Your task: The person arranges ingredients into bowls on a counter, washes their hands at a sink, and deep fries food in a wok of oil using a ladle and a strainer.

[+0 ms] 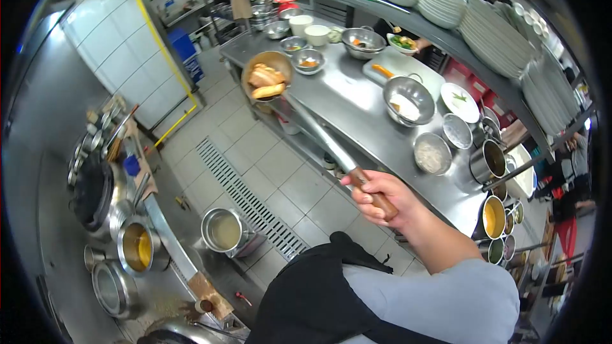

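My right hand (376,199) is closed around the brown wooden grip of a long-handled strainer (322,137). Its metal shaft reaches up and left, and its round bowl is near the corner of the steel counter. Golden-brown fried pieces (266,79) lie in that bowl. Whether the bowl touches the counter I cannot tell. My left hand is out of view. Closest to my right hand on the counter is a metal bowl (433,154) of whitish contents.
The steel counter (347,89) bears several bowls, a white cutting board (424,70) and a white plate (459,102). Stacked plates (497,35) fill the shelf above. Across the counter a person stands by a vegetable dish (403,43). At left are a pot (224,230) and a wok (92,192).
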Tool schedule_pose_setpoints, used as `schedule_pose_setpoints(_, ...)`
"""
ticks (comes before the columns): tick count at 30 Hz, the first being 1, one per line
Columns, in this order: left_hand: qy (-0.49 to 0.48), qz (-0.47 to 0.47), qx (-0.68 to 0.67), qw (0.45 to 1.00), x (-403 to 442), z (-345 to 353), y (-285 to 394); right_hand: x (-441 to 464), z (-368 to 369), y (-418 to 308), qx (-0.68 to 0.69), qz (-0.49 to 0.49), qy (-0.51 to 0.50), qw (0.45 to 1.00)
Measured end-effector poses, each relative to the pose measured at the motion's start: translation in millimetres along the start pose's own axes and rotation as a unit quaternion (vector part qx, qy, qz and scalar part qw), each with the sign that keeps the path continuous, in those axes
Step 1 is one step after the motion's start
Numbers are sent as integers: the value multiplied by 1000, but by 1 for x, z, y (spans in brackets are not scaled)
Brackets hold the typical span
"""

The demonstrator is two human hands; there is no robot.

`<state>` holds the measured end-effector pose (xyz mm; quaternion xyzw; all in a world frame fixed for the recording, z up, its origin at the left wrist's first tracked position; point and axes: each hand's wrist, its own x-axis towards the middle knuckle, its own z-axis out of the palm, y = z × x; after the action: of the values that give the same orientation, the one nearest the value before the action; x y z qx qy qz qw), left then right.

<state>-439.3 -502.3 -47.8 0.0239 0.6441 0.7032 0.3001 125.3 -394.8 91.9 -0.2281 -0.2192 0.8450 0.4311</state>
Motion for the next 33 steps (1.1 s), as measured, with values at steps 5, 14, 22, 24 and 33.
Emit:
schedule_pose_setpoints(5, -23, -17, 26, 999, -1, 53, -18, -91, -44, -32, 11, -91, 102, 991)
schedule_pose_setpoints(14, -29, -25, 67, 997, -4, 115, -37, -155, -123, -63, -289, -88, 440, 846)
schedule_pose_setpoints(22, 9, -2, 85, 996, -11, 110, -21, -166, -174, -71, -616, -166, 496, 589)
schedule_pose_setpoints(24, 20, 7, 87, 996, -13, 101, -12, -169, -171, -81, -351, -129, 470, 799)
schedule_pose_setpoints(33, 112, 51, 61, 991, -37, 2, 35, -130, -189, -55, 59, 104, 128, 985)
